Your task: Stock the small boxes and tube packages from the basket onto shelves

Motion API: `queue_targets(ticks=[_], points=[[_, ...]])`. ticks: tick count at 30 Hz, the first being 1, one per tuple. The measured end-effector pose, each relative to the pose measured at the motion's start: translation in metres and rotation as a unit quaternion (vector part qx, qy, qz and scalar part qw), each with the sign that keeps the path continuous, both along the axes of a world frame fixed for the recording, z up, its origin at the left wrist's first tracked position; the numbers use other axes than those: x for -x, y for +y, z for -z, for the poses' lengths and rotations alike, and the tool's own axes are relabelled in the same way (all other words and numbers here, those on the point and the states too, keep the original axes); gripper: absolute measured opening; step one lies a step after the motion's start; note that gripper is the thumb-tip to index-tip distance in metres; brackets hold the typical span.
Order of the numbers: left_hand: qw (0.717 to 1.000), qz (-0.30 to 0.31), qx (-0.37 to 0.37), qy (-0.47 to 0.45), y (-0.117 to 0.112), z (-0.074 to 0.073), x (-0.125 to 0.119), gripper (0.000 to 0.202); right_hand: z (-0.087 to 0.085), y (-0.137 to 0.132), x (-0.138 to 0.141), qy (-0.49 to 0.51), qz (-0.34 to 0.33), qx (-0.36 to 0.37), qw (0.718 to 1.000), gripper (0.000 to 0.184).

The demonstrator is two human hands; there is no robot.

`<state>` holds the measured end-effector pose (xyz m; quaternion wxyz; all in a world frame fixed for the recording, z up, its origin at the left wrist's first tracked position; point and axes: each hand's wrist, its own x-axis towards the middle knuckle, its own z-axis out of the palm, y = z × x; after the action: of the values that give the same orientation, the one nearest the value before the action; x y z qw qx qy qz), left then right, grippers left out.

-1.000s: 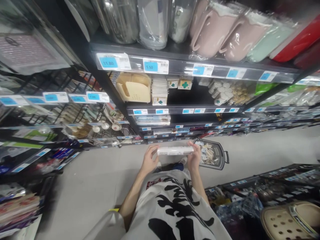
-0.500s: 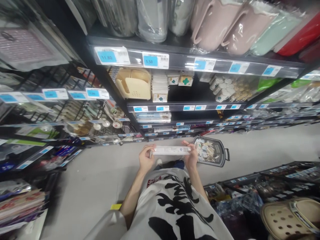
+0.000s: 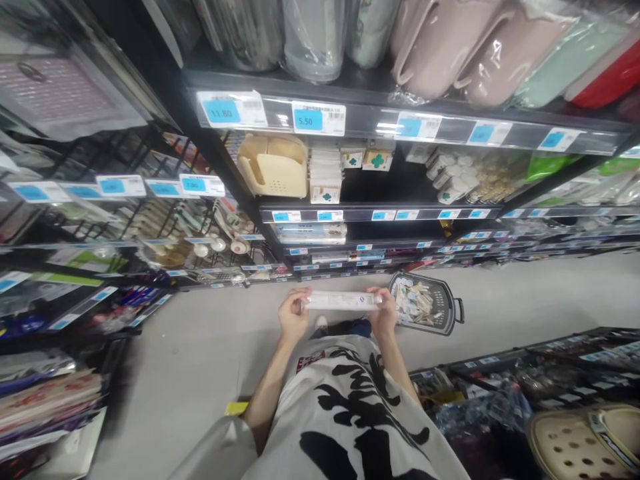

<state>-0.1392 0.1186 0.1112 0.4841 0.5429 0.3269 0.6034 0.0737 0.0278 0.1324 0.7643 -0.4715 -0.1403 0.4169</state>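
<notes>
Between my two hands, level in front of my waist, is a long white wrapped roll (image 3: 343, 301) with small print and what looks like a barcode near its right end. My left hand (image 3: 294, 315) has its fingers closed round the left end. The right end is gripped by my right hand (image 3: 383, 312), thumb and fingers around it. Just right of that hand, on the floor, stands a grey shopping basket (image 3: 445, 303) holding a heap of small packaged goods (image 3: 415, 299). What exactly the roll contains cannot be made out.
Ahead are dark shelves with pink pitchers (image 3: 445, 50), a cream plastic holder (image 3: 280, 167), small white boxes (image 3: 326, 177) and wrapped rolls (image 3: 313, 233). Hanging utensils (image 3: 215, 243) line the left. A beige clog (image 3: 575, 440) sits at the lower right, above another rack.
The shelves have shifted slightly right in view as my head turned a little. Both hands keep their hold on the roll, and my right fingers lie a bit lower over its end.
</notes>
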Motion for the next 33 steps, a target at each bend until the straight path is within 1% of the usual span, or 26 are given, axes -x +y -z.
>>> queue_targets(ticks=[4,6,10,12,15,18,21,25,29,31,33], points=[[1.000,0.005,0.008,-0.005,0.000,0.001,-0.001,0.031,0.000,0.002,0.000,0.001,0.006,0.012,1.000,0.017],[1.000,0.021,0.021,0.002,0.002,0.002,0.000,0.034,-0.001,0.004,0.000,0.001,0.013,0.032,0.999,0.016],[0.995,0.076,0.055,0.025,0.005,0.004,0.003,0.044,-0.003,0.007,0.000,-0.035,0.044,0.126,0.990,0.020],[0.993,0.097,0.066,0.026,0.007,0.007,0.005,0.045,-0.002,0.008,-0.002,-0.058,0.055,0.160,0.984,0.022],[0.989,0.115,0.087,0.029,0.010,0.009,0.006,0.042,0.000,0.007,-0.004,-0.062,0.042,0.180,0.981,0.028],[0.986,0.125,0.106,0.036,0.011,0.008,0.007,0.040,0.000,0.006,-0.006,-0.056,0.023,0.193,0.979,0.032],[0.985,0.127,0.113,0.041,0.012,0.006,0.008,0.038,-0.001,0.006,-0.007,-0.044,0.022,0.189,0.981,0.036],[0.984,0.111,0.126,0.059,0.013,0.003,0.008,0.037,-0.002,0.006,-0.007,-0.032,0.015,0.168,0.985,0.040],[0.976,0.089,0.170,0.100,0.013,0.007,0.009,0.045,-0.002,0.004,-0.006,-0.029,-0.030,0.128,0.991,0.044],[0.968,0.078,0.199,0.128,0.013,0.012,0.010,0.049,-0.003,0.002,-0.004,-0.029,-0.063,0.105,0.992,0.053],[0.954,0.087,0.237,0.158,0.013,0.018,0.012,0.057,-0.007,0.000,-0.001,-0.041,-0.098,0.083,0.991,0.068]])
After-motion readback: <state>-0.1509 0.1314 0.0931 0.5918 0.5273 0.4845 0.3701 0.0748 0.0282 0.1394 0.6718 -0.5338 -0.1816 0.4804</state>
